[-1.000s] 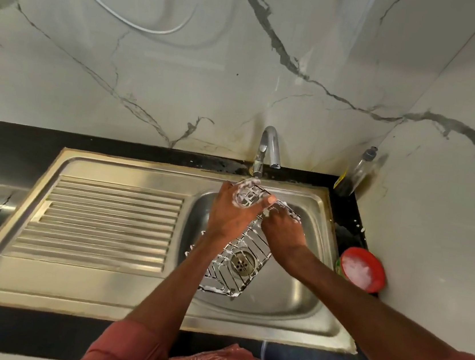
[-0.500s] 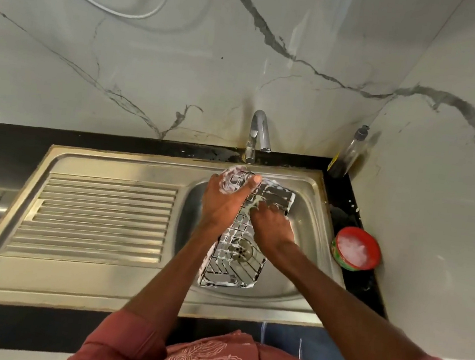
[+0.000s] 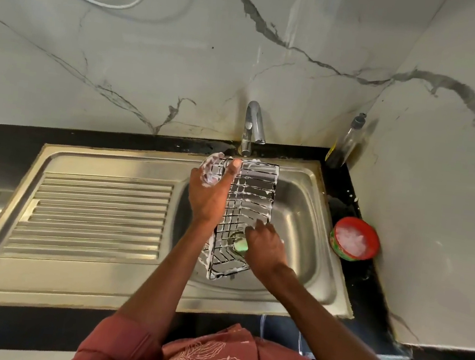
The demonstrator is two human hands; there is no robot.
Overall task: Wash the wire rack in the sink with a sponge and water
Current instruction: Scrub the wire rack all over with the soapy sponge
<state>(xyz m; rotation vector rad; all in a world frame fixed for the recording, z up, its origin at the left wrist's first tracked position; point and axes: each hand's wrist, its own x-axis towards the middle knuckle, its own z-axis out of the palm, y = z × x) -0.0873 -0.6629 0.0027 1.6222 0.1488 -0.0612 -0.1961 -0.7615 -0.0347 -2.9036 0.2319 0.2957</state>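
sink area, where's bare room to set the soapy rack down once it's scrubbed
The ribbed drainboard left of the basin lies bare, bordered by the left hand. The basin is crowded: the wire rack stands tilted there, the right hand holding the sponge. The right counter strip holds a red tub and bottle.

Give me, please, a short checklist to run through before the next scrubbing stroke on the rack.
1. Rack held firm: ok, left hand grips its far end and holds it tilted over the basin.
2. Sponge in hand: ok, right hand holds it against the rack's lower part.
3. Soap on the rack: ok, foam coats the wires.
4. Rack inside the sink: ok, it sits over the basin, not the drainboard.
5. Water from the tap: cannot tell, no stream shows.
6. More suds at hand: ok, the red bowl beside the sink holds foam.
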